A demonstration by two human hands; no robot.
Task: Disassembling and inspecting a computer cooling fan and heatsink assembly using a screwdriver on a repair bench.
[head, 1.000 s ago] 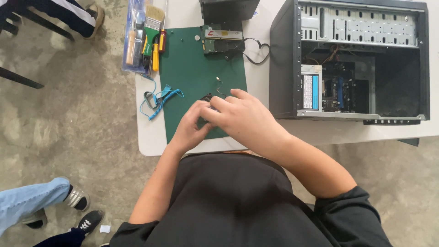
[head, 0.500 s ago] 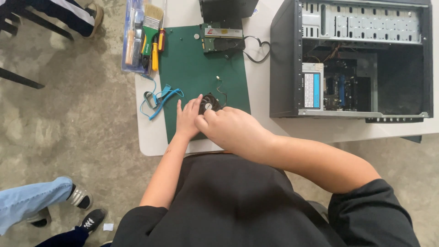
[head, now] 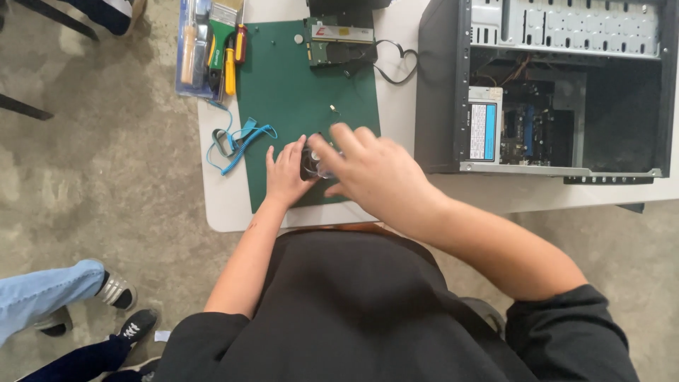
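A small black round part (head: 309,163), like a cooler fan, lies on the green mat (head: 297,92) near its front edge. My left hand (head: 286,173) rests against its left side, fingers spread around it. My right hand (head: 371,173) hovers over its right side with fingers curled, partly covering it and a clear piece beside it. Whether the right hand grips anything is hidden.
An open black computer case (head: 552,85) lies on the white table (head: 226,205) to the right. A component with a cable (head: 339,42) sits at the mat's far end. Hand tools (head: 212,42) and a blue coiled wrist strap (head: 237,141) lie left. Other people's feet (head: 106,297) stand lower left.
My right hand has lifted and shifted right off the black part, leaving it partly uncovered. My left hand has moved slightly toward the part's left side.
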